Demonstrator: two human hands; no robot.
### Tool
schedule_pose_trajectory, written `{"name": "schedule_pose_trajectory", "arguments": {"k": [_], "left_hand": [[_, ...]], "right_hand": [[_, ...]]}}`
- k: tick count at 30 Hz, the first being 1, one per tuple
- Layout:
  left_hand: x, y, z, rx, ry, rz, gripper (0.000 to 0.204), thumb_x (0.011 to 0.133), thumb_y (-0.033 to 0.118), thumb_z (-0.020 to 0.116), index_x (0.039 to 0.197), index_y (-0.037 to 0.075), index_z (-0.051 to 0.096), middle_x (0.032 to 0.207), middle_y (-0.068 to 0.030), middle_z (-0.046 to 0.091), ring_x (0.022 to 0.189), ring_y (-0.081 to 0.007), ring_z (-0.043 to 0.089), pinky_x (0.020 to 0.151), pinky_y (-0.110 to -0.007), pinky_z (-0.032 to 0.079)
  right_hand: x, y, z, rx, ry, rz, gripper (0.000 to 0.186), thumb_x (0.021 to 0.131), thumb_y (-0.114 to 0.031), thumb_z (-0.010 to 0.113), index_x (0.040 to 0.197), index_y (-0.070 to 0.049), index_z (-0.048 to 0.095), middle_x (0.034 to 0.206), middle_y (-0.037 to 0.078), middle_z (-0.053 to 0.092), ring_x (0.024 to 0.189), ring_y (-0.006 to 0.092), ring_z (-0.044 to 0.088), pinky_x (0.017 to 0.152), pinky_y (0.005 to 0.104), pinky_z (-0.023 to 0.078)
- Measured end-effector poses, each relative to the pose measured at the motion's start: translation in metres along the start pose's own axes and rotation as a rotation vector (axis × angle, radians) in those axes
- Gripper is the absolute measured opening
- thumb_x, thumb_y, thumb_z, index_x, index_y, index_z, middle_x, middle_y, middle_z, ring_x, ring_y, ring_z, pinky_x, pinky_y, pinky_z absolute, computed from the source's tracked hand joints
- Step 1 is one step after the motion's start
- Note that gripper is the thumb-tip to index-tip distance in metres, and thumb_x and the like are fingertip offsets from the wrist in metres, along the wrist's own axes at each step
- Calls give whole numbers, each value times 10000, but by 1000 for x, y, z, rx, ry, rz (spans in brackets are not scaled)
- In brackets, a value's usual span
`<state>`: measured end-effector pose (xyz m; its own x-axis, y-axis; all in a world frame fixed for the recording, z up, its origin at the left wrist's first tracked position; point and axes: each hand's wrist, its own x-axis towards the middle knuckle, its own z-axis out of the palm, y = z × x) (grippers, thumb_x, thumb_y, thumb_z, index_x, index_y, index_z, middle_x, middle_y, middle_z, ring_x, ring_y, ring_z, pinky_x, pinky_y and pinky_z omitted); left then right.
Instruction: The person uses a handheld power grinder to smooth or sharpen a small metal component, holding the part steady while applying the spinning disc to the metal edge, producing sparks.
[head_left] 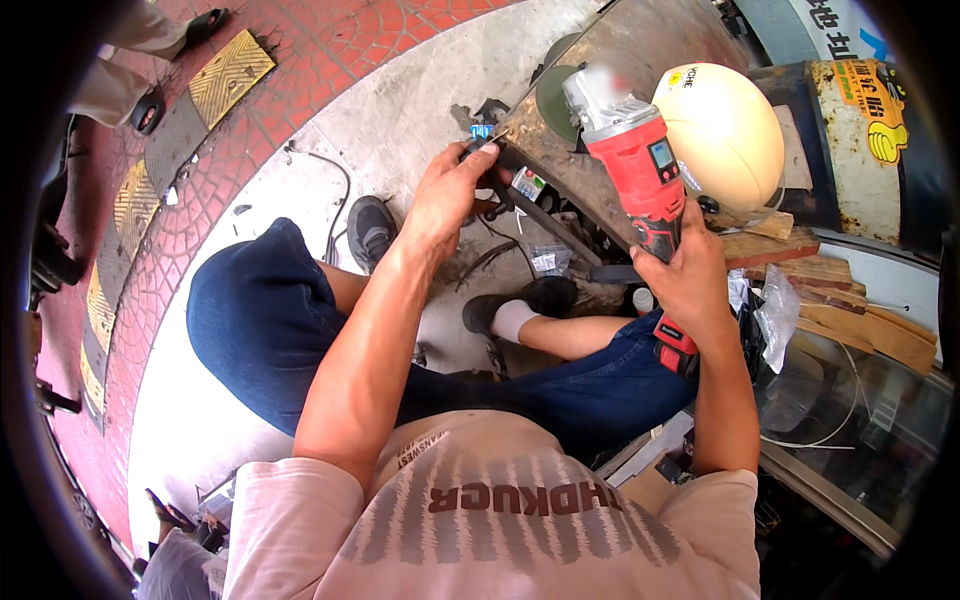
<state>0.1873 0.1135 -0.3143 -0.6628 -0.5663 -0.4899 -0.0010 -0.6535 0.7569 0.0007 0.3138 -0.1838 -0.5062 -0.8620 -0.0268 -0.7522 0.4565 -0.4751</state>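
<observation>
My right hand (688, 262) grips a red and black cordless angle grinder (634, 165) by its body, with the silver head pointing away from me and the battery end by my forearm. A greenish disc (556, 103) on the grinder's head lies over the worn bench top (655, 35). At the bench's near left corner, my left hand (447, 192) is closed, thumb on top, around a dark narrow piece (495, 172). Its kind is unclear, as my fingers cover part of it. A small blue item (482, 131) shows just beyond that thumb.
A cream rounded shell (722, 135) sits right of the grinder. Wooden boards (850, 310) and crumpled clear plastic (778, 318) lie farther right, by a glass-topped case (830, 420). A black cable (345, 185) crosses the concrete. Someone stands at upper left near a yellow-black speed bump (232, 78).
</observation>
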Motion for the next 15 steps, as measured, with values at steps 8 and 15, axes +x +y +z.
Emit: {"name": "schedule_pose_trajectory", "arguments": {"k": [8, 15], "left_hand": [[12, -19, -5, 75, -59, 161, 333, 1120, 324, 571, 1212, 4, 569, 983, -88, 712, 918, -165, 691, 742, -355, 608], [14, -31, -4, 142, -16, 213, 325, 1129, 312, 560, 1241, 8, 550, 1017, -76, 747, 891, -164, 727, 724, -318, 571]], "right_hand": [[1, -19, 14, -114, -50, 66, 510, 785, -148, 777, 1206, 53, 570, 653, 164, 631, 593, 338, 664, 641, 434, 540], [-2, -24, 20, -180, -99, 139, 516, 785, -152, 785, 1219, 38, 583, 649, 150, 628, 588, 303, 661, 640, 418, 539]]}}
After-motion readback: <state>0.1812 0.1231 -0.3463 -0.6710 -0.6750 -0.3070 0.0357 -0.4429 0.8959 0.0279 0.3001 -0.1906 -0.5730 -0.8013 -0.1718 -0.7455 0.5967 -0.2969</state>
